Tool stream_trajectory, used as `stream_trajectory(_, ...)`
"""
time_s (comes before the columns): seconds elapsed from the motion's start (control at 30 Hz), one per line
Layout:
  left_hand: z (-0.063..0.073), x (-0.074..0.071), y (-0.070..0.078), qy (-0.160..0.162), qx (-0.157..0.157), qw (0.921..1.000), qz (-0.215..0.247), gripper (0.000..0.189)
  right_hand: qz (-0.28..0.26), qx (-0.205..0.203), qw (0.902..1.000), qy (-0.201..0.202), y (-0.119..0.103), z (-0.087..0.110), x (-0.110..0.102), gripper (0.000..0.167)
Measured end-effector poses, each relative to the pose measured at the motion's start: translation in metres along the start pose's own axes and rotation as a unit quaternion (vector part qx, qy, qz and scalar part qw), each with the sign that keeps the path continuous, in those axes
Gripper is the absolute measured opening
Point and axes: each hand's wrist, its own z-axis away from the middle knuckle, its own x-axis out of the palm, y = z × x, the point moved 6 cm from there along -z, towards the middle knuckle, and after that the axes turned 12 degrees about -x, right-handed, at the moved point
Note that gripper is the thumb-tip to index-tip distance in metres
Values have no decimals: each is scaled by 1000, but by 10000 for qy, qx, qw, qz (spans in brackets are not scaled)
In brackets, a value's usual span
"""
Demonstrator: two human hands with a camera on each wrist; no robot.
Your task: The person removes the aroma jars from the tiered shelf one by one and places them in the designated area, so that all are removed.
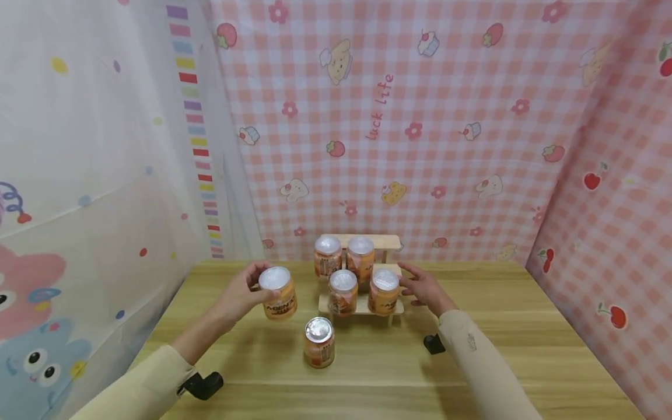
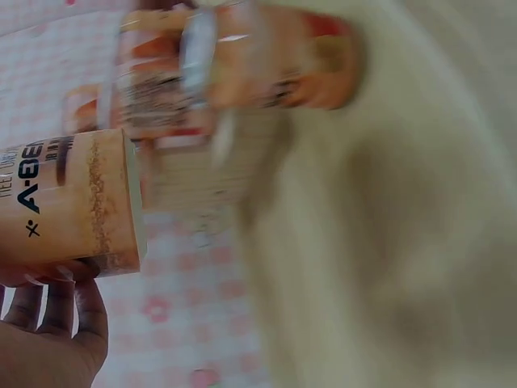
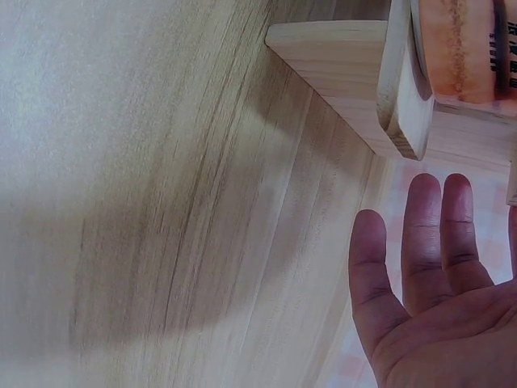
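My left hand (image 1: pixel 238 297) grips an orange can (image 1: pixel 280 303) with a pale lid, thumb across its front and fingers behind. In the left wrist view this can (image 2: pixel 65 206) shows black lettering, with the fingers under its side. Right of it stands a stepped wooden rack (image 1: pixel 388 240). Two similar cans sit toward its back, and two more stand on its front step. My right hand (image 1: pixel 426 287) has its fingers extended beside the right front can (image 1: pixel 384 294). In the right wrist view the fingers (image 3: pixel 424 234) are spread near the rack's edge (image 3: pixel 408 121), holding nothing.
Another orange can (image 1: pixel 319 347) stands upright on the wooden table (image 1: pixel 378 373), in front of the rack. A pink checked cloth (image 1: pixel 451 163) hangs right behind the table, and a white patterned curtain (image 1: pixel 131 175) hangs at the left.
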Motion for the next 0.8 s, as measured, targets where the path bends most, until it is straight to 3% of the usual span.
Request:
stream_trajectory(0.23, 16, 14, -50, -5, -381, 9992, 115, 57, -15, 11, 10000, 17, -1, 1, 0, 53)
stream_trajectory(0.37, 19, 22, -71, -23, -577, 9982, 136, 58, 23, 50, 10000, 43, -1, 1, -1, 53)
stream_trajectory(0.53, 23, 33, -86, -165, -699, 9973, 183, 60, 20, -5, 10000, -15, -2, 3, -1, 53)
stream_trajectory(0.8, 22, 45, -96, -479, -431, 9978, 163, 64, -18, -26, 10000, -18, -2, 4, 1, 53)
